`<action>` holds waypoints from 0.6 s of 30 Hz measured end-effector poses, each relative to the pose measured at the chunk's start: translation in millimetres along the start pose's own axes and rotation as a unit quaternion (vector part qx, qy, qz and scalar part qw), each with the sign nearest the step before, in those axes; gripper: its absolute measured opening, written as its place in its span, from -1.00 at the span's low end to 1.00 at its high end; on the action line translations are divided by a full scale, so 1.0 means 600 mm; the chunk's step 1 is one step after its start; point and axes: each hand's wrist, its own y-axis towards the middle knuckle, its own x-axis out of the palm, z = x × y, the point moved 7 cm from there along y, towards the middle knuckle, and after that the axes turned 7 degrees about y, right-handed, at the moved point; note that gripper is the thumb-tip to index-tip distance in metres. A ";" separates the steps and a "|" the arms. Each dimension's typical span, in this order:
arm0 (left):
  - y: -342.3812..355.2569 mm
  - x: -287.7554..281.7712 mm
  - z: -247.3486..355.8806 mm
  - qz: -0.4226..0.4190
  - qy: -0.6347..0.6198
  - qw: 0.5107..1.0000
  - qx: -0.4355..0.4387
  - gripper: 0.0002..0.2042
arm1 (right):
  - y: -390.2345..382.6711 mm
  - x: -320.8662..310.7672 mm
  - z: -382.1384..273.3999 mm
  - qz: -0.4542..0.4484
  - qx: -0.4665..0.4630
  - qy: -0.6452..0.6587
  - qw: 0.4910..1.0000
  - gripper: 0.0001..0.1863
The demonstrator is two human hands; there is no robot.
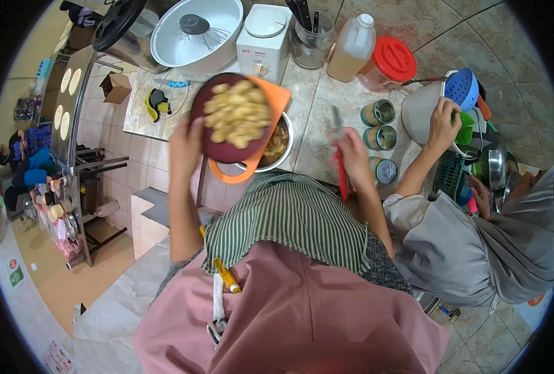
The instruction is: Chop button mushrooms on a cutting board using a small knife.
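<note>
My left hand (191, 134) grips a maroon plate (207, 143) piled with pale yellow chopped pieces (233, 112), blurred by motion. Beneath it lies an orange cutting board (229, 173), partly over a white bowl (288, 123) of brown chunky food. In my right hand (353, 153) is a red-handled knife (341, 169), blade pointing up over the tiled counter (317, 100). Several small cans (377, 137) stand to the right of the knife.
A co-worker's hand (444, 118) touches green and blue utensils by a white bucket (417, 118) at right. A mixer (263, 47), jug (352, 50) and red-lidded tub (386, 65) line the back. Other people (31, 168) and steel tables (77, 156) are at left.
</note>
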 end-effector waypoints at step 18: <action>-0.023 0.047 -0.354 0.103 0.009 0.983 -0.151 -0.66 | 0.110 -0.022 0.102 0.102 -0.090 -0.322 0.937 -0.66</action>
